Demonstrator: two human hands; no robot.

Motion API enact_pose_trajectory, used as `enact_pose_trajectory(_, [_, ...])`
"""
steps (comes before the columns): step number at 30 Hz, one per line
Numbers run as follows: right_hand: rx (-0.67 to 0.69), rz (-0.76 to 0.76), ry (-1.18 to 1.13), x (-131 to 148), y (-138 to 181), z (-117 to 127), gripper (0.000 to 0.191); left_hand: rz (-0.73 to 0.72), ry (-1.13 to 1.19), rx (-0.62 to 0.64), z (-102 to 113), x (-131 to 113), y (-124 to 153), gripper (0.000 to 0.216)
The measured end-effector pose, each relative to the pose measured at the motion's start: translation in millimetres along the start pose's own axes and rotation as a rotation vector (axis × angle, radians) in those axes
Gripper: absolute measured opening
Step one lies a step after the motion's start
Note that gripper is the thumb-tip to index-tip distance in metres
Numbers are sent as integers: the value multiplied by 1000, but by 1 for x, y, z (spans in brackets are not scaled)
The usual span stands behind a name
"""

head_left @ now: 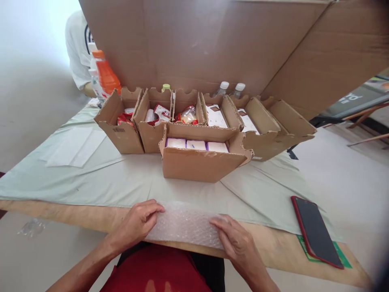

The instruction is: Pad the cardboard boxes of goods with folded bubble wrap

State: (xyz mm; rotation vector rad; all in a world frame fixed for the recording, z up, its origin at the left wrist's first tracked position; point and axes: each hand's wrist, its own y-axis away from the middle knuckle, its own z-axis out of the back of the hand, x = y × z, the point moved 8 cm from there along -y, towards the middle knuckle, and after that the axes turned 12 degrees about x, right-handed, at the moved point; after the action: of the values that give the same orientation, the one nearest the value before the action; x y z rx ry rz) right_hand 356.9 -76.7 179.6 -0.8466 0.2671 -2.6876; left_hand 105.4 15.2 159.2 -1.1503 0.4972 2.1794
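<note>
A strip of clear bubble wrap (185, 225) lies across the near edge of the table. My left hand (141, 219) pinches its left end between thumb and fingers. At the other end, my right hand (232, 237) grips the wrap, fingers closed over its right edge. Just beyond the wrap stands a low cardboard box (194, 164) with several white, purple-edged packs (196, 144) upright inside it.
A row of open cardboard bins (127, 138) holds red packets and white boxes; bottles, one orange (106, 75), stand behind. White sheets (74, 146) lie left, a red-cased phone (317, 231) right. Tall cardboard (197, 44) rises behind. Another person's sleeve (75, 48) shows far left.
</note>
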Motion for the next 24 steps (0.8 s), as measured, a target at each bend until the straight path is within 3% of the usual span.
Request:
enact_pose_trajectory(3, [-120, 52, -35, 17, -25, 54, 29, -117, 45, -151, 45, -48, -9, 26])
enact_pose_trajectory(6, [-354, 30, -13, 37, -53, 125, 31, -203, 33, -382, 104, -100, -23, 19])
enact_pose_trajectory(8, [-468, -6, 25, 44, -77, 162, 34, -248, 10, -496, 136, -125, -40, 25])
enact_pose_trajectory(10, [-436, -37, 86, 42, -109, 179, 30, -241, -26, -496, 155, -135, -66, 28])
enact_pose_trajectory(13, [-146, -121, 104, 10, -160, 170, 26, -178, -127, -294, 157, -129, -116, 23])
enact_pose_trajectory(17, [243, -281, 129, -43, -199, 138, 21, -133, -485, 26, 136, -115, -161, 24])
enact_pose_trajectory(20, [373, -294, 312, -50, -215, 128, 17, -105, -799, 137, 124, -112, -178, 25])
enact_pose_trajectory(24, [455, -299, 554, -38, -230, 127, 22, 26, -1051, 190, 120, -113, -191, 24])
